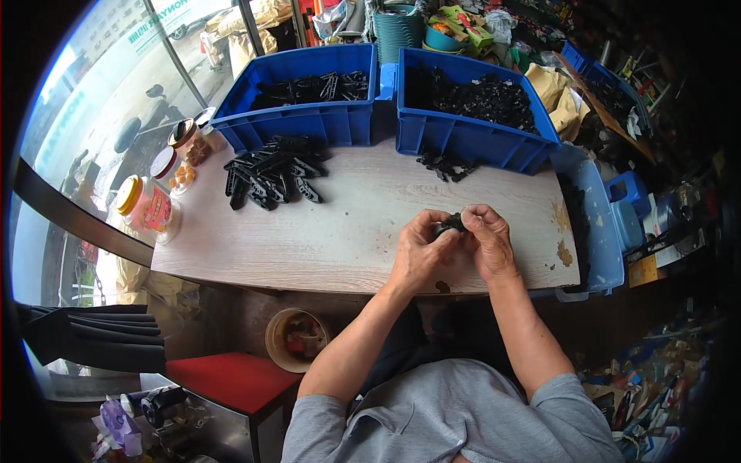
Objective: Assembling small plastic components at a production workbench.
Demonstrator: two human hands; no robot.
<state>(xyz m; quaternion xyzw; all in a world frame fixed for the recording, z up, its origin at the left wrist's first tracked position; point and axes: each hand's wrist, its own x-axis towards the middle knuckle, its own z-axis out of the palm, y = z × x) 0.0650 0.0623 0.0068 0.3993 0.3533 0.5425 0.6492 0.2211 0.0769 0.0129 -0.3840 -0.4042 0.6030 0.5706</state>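
Above the near right part of the pale wooden table (340, 231), both my hands meet around a small black plastic part (451, 224). My left hand (423, 245) is closed on it with thumb and fingers. From the other side, my right hand (490, 241) pinches the same part, whose shape is mostly hidden by the fingers. A little beyond them lies a small cluster of black plastic pieces (446, 167). Farther left, long black slotted plastic parts (270, 171) are heaped on the tabletop.
Two blue bins stand at the back, the left bin (297, 123) with long black parts, the right bin (471, 139) with small black pieces. Lidded jars (147, 204) line the left edge. A light-blue tub (606, 239) is at the right, a bucket (276, 339) below the front edge.
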